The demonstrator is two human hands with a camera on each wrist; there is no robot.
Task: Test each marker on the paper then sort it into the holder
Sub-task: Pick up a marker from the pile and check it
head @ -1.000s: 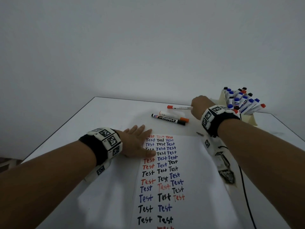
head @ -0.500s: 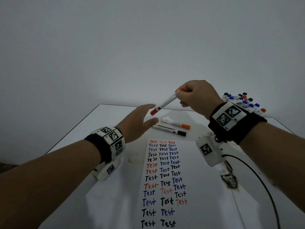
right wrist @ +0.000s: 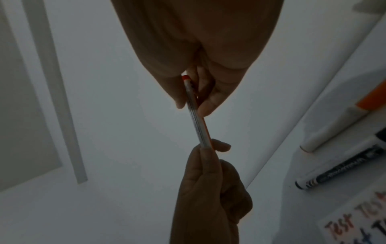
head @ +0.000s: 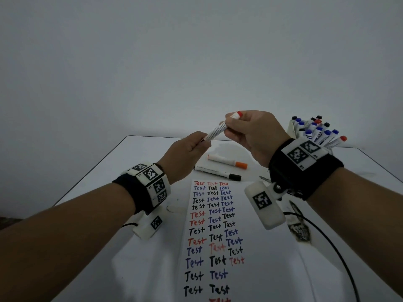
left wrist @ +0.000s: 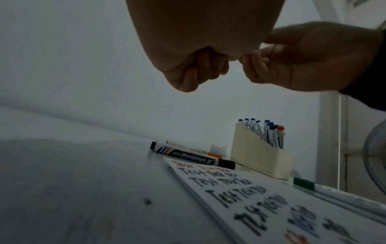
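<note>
The slim white red-ended marker (head: 218, 130) is gripped above the table (head: 130, 162) by the right hand (head: 253, 132) and left hand (head: 185, 149); ink could smear fingers if its cap is jerked off.

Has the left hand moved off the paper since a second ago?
Yes. The left hand has lifted off the paper, gone up and away past its far edge, and now grips the lower end of the red marker that the right hand holds.
</note>
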